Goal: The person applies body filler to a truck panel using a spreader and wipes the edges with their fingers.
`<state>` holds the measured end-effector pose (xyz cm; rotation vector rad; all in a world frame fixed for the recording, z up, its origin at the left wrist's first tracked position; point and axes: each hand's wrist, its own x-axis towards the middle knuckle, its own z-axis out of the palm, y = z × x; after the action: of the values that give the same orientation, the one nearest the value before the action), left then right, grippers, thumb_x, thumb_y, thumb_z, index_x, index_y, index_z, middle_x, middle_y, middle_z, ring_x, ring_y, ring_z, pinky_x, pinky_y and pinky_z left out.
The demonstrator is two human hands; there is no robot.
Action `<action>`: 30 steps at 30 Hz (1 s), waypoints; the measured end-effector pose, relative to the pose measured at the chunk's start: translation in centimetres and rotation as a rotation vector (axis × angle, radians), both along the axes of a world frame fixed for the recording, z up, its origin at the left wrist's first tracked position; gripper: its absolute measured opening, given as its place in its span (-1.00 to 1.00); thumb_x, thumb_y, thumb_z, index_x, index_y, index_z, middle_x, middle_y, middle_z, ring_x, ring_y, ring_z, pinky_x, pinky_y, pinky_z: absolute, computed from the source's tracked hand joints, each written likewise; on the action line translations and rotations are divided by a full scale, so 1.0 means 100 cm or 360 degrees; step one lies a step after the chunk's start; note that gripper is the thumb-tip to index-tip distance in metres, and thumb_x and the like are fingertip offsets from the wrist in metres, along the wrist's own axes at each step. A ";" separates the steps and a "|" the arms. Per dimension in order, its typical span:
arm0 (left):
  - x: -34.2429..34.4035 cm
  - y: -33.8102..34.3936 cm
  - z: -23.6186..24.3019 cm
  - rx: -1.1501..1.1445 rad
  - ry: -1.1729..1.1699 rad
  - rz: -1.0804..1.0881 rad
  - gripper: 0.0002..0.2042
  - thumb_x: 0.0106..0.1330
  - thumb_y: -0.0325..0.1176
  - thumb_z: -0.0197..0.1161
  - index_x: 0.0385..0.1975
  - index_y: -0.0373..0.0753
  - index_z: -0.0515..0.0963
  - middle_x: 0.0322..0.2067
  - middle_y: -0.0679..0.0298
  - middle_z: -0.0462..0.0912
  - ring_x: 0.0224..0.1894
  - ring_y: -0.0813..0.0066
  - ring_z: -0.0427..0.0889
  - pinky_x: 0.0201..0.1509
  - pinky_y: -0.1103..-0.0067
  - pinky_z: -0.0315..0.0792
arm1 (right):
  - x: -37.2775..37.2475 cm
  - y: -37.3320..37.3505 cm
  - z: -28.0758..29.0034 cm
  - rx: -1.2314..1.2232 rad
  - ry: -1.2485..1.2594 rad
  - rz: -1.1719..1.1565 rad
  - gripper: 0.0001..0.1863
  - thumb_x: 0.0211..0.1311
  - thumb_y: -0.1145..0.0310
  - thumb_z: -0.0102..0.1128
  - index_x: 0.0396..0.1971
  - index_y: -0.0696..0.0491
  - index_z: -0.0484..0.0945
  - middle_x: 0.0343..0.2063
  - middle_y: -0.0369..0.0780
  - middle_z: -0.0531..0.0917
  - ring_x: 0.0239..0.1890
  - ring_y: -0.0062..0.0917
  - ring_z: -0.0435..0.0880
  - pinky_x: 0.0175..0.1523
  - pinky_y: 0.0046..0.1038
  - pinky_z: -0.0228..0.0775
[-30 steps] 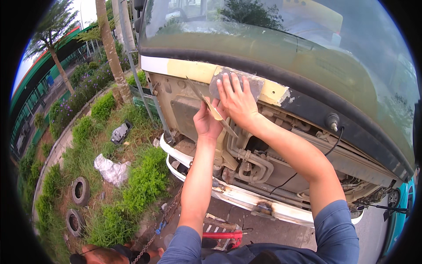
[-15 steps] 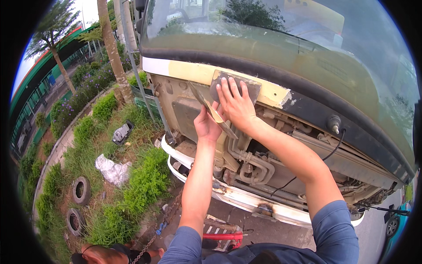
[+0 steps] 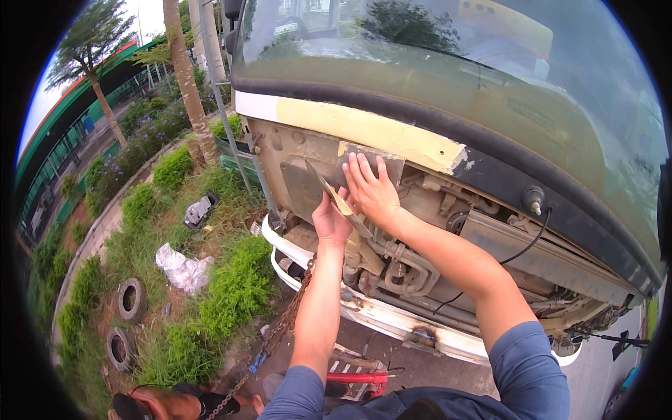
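My left hand (image 3: pixel 332 218) is closed around a thin, flat plate (image 3: pixel 344 204) with yellowish putty on it, tilted on edge. Fingers of my right hand (image 3: pixel 373 185) lie over a flat grey spreader (image 3: pixel 374 161), which they hold; my thumb is hidden. A patch of cream putty shows at the spreader's upper left corner. Just above it runs a strip of cream putty (image 3: pixel 364 131) along the vehicle's front panel, under the windshield. Both hands are close together in front of the exposed front end.
Pipes and hoses (image 3: pixel 409 273) fill the opened front above a white bumper (image 3: pixel 420 329). A wiper spindle (image 3: pixel 534 198) sticks out at right. Lower left, another person (image 3: pixel 161 402) is near a rusty chain (image 3: pixel 280 325). Red-barred metal equipment (image 3: pixel 357 377) lies below my arms.
My right hand has drawn the spreader down, off the cream strip to just below it. My left hand still holds the putty plate. The view has shifted slightly.
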<state>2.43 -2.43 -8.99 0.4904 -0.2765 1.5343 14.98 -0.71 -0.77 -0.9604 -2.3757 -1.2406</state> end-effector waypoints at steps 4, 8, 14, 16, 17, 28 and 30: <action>0.007 -0.020 -0.015 0.0046 -0.0039 0.0019 -0.79 0.40 -0.12 0.08 -0.27 -0.11 0.49 0.17 0.16 0.35 0.32 0.09 0.19 0.34 0.12 0.09 | 0.004 -0.016 -0.009 -0.0087 -0.0020 0.0067 -0.33 0.19 0.20 0.03 0.30 0.16 0.25 0.27 0.01 0.29 0.34 -0.21 0.21 0.36 0.06 0.00; 0.005 -0.062 -0.017 0.0294 -0.0081 -0.0018 -0.77 0.45 -0.16 -0.02 -0.08 -0.11 0.47 0.22 0.16 0.32 0.35 0.10 0.17 0.36 0.08 0.09 | 0.003 -0.057 0.007 -0.0263 0.0163 0.0258 -0.41 0.16 0.30 0.03 0.22 0.18 0.34 0.17 -0.02 0.43 0.20 -0.24 0.40 0.19 -0.08 0.27; 0.040 -0.178 0.013 -0.0822 0.0063 0.0600 -0.64 0.46 -0.34 -0.01 0.22 -0.20 0.33 0.12 0.25 0.51 0.16 0.28 0.47 0.29 0.25 0.30 | 0.067 -0.090 0.023 -0.1776 0.2077 0.1007 -0.73 0.29 0.50 0.08 -0.02 0.18 0.53 -0.17 -0.22 0.66 -0.19 -0.51 0.61 -0.02 -0.50 0.42; 0.052 -0.202 0.005 -0.1011 0.0099 0.0705 -0.65 0.44 -0.39 0.01 0.19 -0.23 0.35 0.09 0.25 0.52 0.14 0.29 0.48 0.27 0.27 0.31 | 0.080 -0.094 0.016 -0.1998 0.2634 0.1260 -0.74 0.39 0.40 0.08 0.01 0.14 0.52 -0.14 -0.33 0.64 -0.16 -0.69 0.56 0.00 -0.56 0.40; 0.058 -0.209 0.003 -0.1040 0.0171 0.0809 -0.66 0.40 -0.45 0.05 0.16 -0.25 0.38 0.08 0.23 0.53 0.12 0.33 0.49 0.25 0.31 0.34 | 0.082 -0.099 0.019 -0.1985 0.2771 0.1396 -0.74 0.41 0.37 0.07 0.02 0.13 0.51 -0.12 -0.37 0.62 -0.15 -0.76 0.53 0.00 -0.59 0.39; 0.078 -0.226 0.019 -0.1021 0.0207 0.1273 -0.70 0.34 -0.57 0.11 0.07 -0.32 0.43 0.03 0.18 0.56 0.08 0.37 0.53 0.22 0.39 0.38 | 0.096 -0.156 -0.004 -0.2139 0.2358 0.1563 -0.78 0.37 0.38 0.14 -0.08 0.13 0.59 -0.22 -0.34 0.63 -0.24 -0.72 0.47 -0.09 -0.58 0.33; 0.077 -0.229 0.019 -0.1004 0.0255 0.1309 -0.70 0.33 -0.60 0.10 0.06 -0.32 0.42 0.02 0.15 0.56 0.07 0.36 0.54 0.20 0.39 0.41 | 0.099 -0.165 0.007 -0.1952 0.1819 0.1501 -0.69 0.37 0.40 0.08 0.04 0.18 0.54 -0.10 -0.15 0.64 -0.12 -0.45 0.60 0.01 -0.50 0.39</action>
<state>10.15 -25.32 -7.08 0.2125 0.6013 2.2315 24.90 -17.20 -0.11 -0.3547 -1.8508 0.9901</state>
